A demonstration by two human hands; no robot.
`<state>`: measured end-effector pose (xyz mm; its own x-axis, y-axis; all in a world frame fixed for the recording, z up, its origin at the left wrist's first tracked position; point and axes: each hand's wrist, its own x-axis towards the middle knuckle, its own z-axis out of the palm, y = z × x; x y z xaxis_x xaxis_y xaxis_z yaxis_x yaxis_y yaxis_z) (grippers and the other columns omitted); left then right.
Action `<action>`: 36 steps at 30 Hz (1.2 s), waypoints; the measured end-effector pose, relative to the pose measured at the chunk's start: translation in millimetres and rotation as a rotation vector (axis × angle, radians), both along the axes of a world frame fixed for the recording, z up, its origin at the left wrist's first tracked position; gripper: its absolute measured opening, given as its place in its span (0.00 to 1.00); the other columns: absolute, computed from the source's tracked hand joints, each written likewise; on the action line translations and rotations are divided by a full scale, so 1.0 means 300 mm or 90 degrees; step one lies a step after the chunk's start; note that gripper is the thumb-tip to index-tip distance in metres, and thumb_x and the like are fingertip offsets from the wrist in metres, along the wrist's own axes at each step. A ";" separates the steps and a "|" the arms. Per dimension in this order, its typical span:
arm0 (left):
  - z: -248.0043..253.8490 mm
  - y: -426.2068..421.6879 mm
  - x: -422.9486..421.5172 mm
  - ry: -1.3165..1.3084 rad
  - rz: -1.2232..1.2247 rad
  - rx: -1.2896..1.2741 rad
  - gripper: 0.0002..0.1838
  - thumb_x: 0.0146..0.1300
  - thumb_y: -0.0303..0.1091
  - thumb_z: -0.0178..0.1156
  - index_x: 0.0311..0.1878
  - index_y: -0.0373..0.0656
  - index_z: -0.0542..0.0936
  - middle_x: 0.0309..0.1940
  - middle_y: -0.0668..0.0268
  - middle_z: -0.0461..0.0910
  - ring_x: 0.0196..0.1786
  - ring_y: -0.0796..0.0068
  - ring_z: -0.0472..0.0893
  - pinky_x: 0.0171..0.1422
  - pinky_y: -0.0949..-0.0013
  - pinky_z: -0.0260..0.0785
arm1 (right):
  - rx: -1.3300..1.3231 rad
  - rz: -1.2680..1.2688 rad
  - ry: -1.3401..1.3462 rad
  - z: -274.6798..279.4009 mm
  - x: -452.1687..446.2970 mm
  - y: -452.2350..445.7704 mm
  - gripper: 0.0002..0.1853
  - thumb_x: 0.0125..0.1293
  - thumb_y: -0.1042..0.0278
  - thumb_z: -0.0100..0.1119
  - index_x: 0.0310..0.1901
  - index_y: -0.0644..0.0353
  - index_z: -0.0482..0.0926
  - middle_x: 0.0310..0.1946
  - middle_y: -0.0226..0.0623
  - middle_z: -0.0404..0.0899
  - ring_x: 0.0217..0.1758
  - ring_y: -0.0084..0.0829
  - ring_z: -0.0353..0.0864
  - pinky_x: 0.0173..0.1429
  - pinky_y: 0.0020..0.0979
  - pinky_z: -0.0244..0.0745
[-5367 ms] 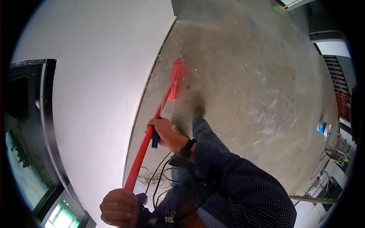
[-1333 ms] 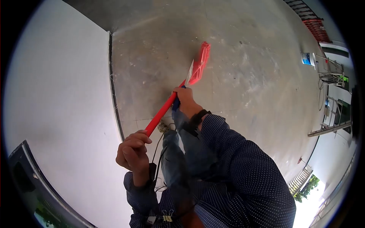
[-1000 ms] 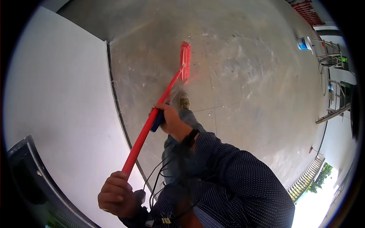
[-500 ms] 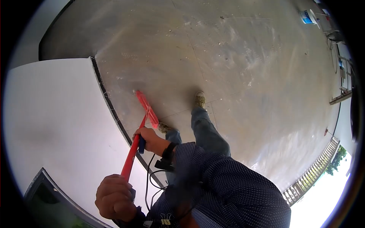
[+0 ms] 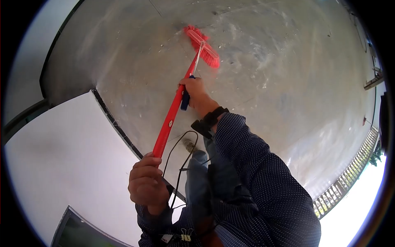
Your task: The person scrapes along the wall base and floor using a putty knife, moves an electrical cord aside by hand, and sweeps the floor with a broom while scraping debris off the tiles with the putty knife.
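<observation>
A red broom [image 5: 166, 127] reaches away from me, its red-bristled head [image 5: 203, 45] on the dusty floor ahead. Near the top end of the handle, my left hand [image 5: 149, 181] is wrapped round it. Further down the handle my right hand [image 5: 195, 91] grips it, with the arm stretched forward. A dark blue piece [image 5: 185, 101], whose kind I cannot make out, sits at the right palm beside the handle. A black band is on the right wrist.
White dust and small debris lie over the concrete floor [image 5: 255, 94]. A white wall [image 5: 70, 160] with a dark base strip rises on the left. A balustrade [image 5: 345, 177] runs along the right. A black cable [image 5: 177, 164] loops before my legs.
The broom head has moved forward and to the right, away from my feet. Both hands have moved the same way, still on the handle. One shoe has gone out of sight.
</observation>
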<state>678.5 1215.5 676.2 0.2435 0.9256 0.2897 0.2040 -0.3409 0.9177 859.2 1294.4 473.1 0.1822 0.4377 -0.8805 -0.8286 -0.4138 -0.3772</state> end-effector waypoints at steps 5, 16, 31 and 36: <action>-0.116 -0.021 0.034 -0.032 0.007 -0.011 0.16 0.77 0.35 0.41 0.30 0.41 0.66 0.30 0.55 0.79 0.41 0.53 0.84 0.57 0.45 0.77 | 0.076 -0.058 -0.073 -0.001 0.165 0.004 0.05 0.61 0.76 0.57 0.32 0.69 0.73 0.24 0.42 0.77 0.23 0.36 0.79 0.28 0.38 0.77; 0.241 0.015 0.086 -0.194 -0.349 -0.262 0.22 0.67 0.35 0.54 0.16 0.44 0.64 0.14 0.63 0.70 0.19 0.66 0.73 0.40 0.55 0.74 | 0.035 -0.340 0.059 0.261 0.047 -0.586 0.09 0.67 0.69 0.56 0.35 0.67 0.74 0.28 0.43 0.77 0.31 0.37 0.80 0.34 0.38 0.78; -0.260 -0.040 0.291 0.004 -0.838 -0.691 0.24 0.74 0.37 0.56 0.19 0.39 0.68 0.17 0.69 0.68 0.25 0.74 0.70 0.42 0.66 0.67 | -0.193 -0.362 -0.319 -0.249 -0.372 -1.186 0.03 0.63 0.73 0.56 0.33 0.62 0.76 0.27 0.41 0.76 0.29 0.37 0.79 0.34 0.37 0.77; -0.105 0.204 0.344 -0.128 -0.696 -0.485 0.22 0.72 0.30 0.49 0.17 0.41 0.64 0.14 0.70 0.64 0.20 0.76 0.65 0.37 0.64 0.64 | -0.214 -0.577 0.140 -0.174 -0.155 -0.651 0.07 0.59 0.73 0.60 0.30 0.67 0.75 0.22 0.42 0.74 0.21 0.39 0.74 0.26 0.40 0.71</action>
